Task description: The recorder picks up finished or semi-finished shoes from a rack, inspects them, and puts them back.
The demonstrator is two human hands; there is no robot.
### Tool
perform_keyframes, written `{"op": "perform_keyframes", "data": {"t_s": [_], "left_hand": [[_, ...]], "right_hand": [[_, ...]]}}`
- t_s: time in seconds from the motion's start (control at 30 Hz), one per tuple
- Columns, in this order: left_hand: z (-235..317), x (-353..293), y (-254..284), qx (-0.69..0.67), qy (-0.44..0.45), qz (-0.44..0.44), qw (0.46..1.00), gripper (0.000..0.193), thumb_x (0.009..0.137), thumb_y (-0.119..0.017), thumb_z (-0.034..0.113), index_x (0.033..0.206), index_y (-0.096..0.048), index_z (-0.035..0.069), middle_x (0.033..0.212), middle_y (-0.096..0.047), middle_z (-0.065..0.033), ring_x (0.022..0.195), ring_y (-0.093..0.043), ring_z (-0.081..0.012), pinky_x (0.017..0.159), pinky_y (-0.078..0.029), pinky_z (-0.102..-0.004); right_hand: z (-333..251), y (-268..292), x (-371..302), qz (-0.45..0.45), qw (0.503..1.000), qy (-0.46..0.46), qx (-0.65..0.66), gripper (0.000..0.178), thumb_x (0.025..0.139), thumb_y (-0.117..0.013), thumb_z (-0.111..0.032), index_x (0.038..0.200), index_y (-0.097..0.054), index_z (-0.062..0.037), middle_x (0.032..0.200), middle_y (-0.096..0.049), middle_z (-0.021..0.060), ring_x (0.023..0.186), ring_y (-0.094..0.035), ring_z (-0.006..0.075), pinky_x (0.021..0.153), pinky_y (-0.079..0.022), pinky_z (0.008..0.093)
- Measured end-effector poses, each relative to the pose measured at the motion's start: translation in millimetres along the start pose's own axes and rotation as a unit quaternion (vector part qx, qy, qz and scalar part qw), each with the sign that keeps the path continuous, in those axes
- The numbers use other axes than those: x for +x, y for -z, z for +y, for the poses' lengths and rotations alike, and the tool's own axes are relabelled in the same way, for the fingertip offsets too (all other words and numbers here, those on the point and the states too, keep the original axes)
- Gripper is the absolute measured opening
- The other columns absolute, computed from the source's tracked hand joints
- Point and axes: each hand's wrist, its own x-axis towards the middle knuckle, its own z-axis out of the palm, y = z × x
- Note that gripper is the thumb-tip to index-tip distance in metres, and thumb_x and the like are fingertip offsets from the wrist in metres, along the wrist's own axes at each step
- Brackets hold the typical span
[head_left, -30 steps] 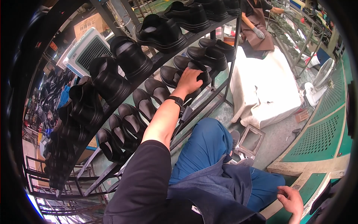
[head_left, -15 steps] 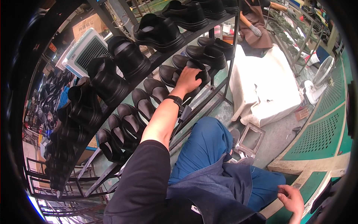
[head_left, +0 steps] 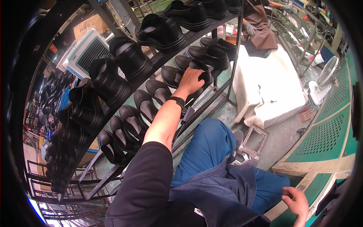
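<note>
My left hand [head_left: 191, 80], with a black watch on the wrist, reaches out to the lower shelf of a shoe rack. Its fingers curl over the heel end of a black slip-on shoe [head_left: 182, 61]; the fingertips are partly hidden. Right beside it sits another black shoe [head_left: 171, 75]. Several more black low-cut shoes [head_left: 143, 101] stand in a slanting row along that shelf. Down by my right knee, my right hand [head_left: 295, 202] rests with loosely bent fingers apart and nothing in them.
Chunky black shoes [head_left: 160, 34] line the upper dark metal shelf [head_left: 159, 56]. A white cloth-covered block [head_left: 270, 87] stands on the floor ahead, near a metal frame [head_left: 255, 140] and a fan [head_left: 321, 81]. Green perforated panels [head_left: 321, 132] run along the right. A co-worker in a brown apron [head_left: 261, 36] stands beyond.
Both my hands and the shoes stay where they were. The co-worker's gloved hands have shifted, one drawing back toward the apron, the other moving up and left.
</note>
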Motion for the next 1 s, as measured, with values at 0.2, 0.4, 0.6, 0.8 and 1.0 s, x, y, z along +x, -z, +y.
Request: {"op": "perform_keyframes", "data": {"t_s": [0.2,0.4,0.6,0.8,1.0], "left_hand": [[1.0,0.4,0.3,-0.005,-0.007,0.011,1.0,0.046,0.081,-0.06,0.029,0.123,-0.065,0.011,0.122,-0.066,-0.0135,0.125,-0.054,-0.031,0.12,-0.026,-0.0487],[2.7,0.0,1.0,-0.005,-0.009,0.017,1.0,0.045,0.081,-0.06,0.029,0.122,-0.066,0.011,0.12,-0.066,-0.0138,0.123,-0.055,-0.0317,0.119,-0.027,-0.0491],[3.7,0.0,2.4,-0.005,-0.003,0.008,1.0,0.045,0.081,-0.06,0.029,0.122,-0.066,0.011,0.119,-0.066,-0.014,0.123,-0.055,-0.0316,0.119,-0.027,-0.0491],[3.2,-0.1,1.4,-0.007,-0.005,0.009,1.0,0.046,0.081,-0.06,0.028,0.122,-0.065,0.01,0.121,-0.066,-0.014,0.124,-0.054,-0.0316,0.119,-0.027,-0.0491],[5.0,-0.4,4.9,-0.003,-0.026,0.024,0.999,0.046,0.079,-0.063,0.03,0.119,-0.067,0.009,0.115,-0.068,-0.0165,0.119,-0.059,-0.0338,0.115,-0.032,-0.0502]], "right_hand": [[-2.1,0.4,-0.3,0.002,1.0,0.001,-0.01,0.037,0.082,-0.074,-0.01,0.118,-0.068,-0.0023,0.092,-0.073,0.0116,0.081,-0.069,0.0191,0.074,-0.055,0.0313],[-2.4,0.4,-0.4,0.004,1.0,0.001,-0.006,0.038,0.082,-0.074,-0.01,0.118,-0.068,-0.0024,0.092,-0.073,0.0116,0.082,-0.07,0.0195,0.073,-0.054,0.0311],[-2.9,0.6,-0.1,0.005,1.0,0.003,-0.002,0.038,0.082,-0.073,-0.01,0.118,-0.067,-0.0023,0.093,-0.073,0.0119,0.085,-0.07,0.0198,0.074,-0.054,0.031],[0.0,0.6,-1.2,0.004,1.0,0.002,-0.005,0.038,0.082,-0.073,-0.01,0.118,-0.067,-0.0019,0.092,-0.073,0.0115,0.083,-0.07,0.0192,0.074,-0.054,0.031],[0.7,2.3,2.0,0.001,1.0,0.007,-0.011,0.038,0.083,-0.074,-0.014,0.119,-0.068,-0.0029,0.095,-0.073,0.0128,0.083,-0.07,0.0213,0.072,-0.055,0.032]]}}
